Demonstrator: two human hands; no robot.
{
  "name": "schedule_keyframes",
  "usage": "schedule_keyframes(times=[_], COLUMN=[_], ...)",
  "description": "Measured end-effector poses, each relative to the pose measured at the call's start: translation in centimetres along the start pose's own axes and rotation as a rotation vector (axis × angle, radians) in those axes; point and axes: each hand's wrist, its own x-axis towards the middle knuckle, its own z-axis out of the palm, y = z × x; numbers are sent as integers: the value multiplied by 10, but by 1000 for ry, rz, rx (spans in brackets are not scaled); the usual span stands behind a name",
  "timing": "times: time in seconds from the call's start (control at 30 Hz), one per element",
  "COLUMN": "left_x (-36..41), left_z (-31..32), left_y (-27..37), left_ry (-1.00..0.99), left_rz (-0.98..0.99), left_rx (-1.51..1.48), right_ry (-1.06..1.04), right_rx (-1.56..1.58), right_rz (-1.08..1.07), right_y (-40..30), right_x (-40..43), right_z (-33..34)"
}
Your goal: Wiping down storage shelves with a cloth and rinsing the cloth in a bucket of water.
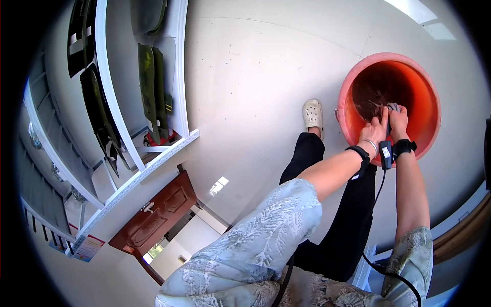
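Observation:
A red plastic bucket (432,86) stands on the floor before me, with dark water (370,90) at its bottom. Over its near part, both my hands are close together on a bunched grey cloth (393,107). My right hand (399,121) is closed around the cloth from the right. From the left, my left hand (374,129) grips it, index finger stretched along it. Light streaks show on the water just beyond the cloth. My fingers hide much of the cloth.
A white metal shelving rack (153,163) with dark green curved panels (147,92) stands at the left. Below it is a brown door (157,211). My foot in a beige clog (313,114) is left of the bucket. A black cable (379,188) hangs from a wrist-worn box (386,154).

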Motion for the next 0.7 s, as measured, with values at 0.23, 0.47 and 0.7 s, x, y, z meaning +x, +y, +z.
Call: schedule_keyframes(times=[0.23, 0.47, 0.7], left_x=[-10, -52, -115], left_z=[-18, -75, -77], left_y=[-6, -12, 29], left_ry=[-18, -951, -1452], left_rz=[-17, -256, -144], left_rx=[-720, -2111, -2746], right_ry=[-298, -637, -945], right_rx=[634, 541, 1075], right_rz=[142, -89, -128], right_y=[-53, -43, -84], right_x=[-65, -76, -128], right_z=[-33, -90, -52])
